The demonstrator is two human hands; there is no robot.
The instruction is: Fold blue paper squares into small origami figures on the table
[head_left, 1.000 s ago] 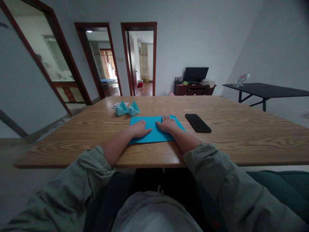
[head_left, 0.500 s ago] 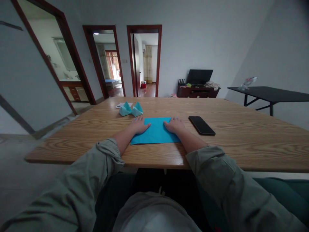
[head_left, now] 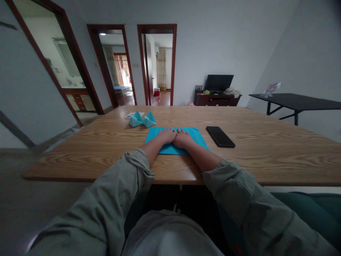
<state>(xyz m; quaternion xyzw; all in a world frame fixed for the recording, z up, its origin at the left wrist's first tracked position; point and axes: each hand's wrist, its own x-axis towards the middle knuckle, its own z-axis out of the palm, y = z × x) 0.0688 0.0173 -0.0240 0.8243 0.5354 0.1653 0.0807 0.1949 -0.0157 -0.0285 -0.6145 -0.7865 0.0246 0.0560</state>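
Pale walls [head_left: 213,42] back a wood-grained desk [head_left: 93,153], where a bright blue sheet [head_left: 170,149] lies flat under a person's left hand [head_left: 167,136] and right hand [head_left: 183,139], set side by side. Its long axis appears to run left to right, one long edge facing the person. Outstretched fingers [head_left: 181,131], slightly parted, rest on it, gripping nothing. Two folded paper shapes [head_left: 136,120] stand beyond the fingers, leftward; a black phone [head_left: 220,136] lies to their right.
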